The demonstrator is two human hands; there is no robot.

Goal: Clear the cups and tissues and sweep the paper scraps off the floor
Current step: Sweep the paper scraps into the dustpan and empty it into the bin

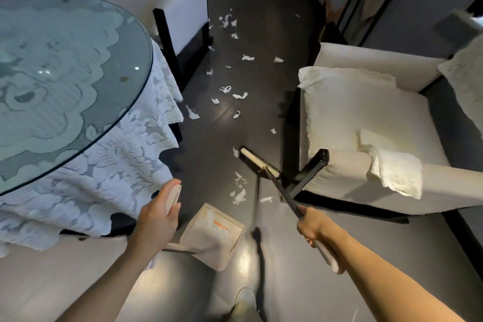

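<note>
Dark floor point(264, 34) strewn with white paper scraps point(240, 96).

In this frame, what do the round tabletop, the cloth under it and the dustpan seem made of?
The tabletop looks like glossy clear glass: light spots reflect and the pattern shows through. The cloth seems matte white lace, with openwork holes and scalloped edges. The dustpan is probably smooth beige plastic; blur leaves that open.
</note>
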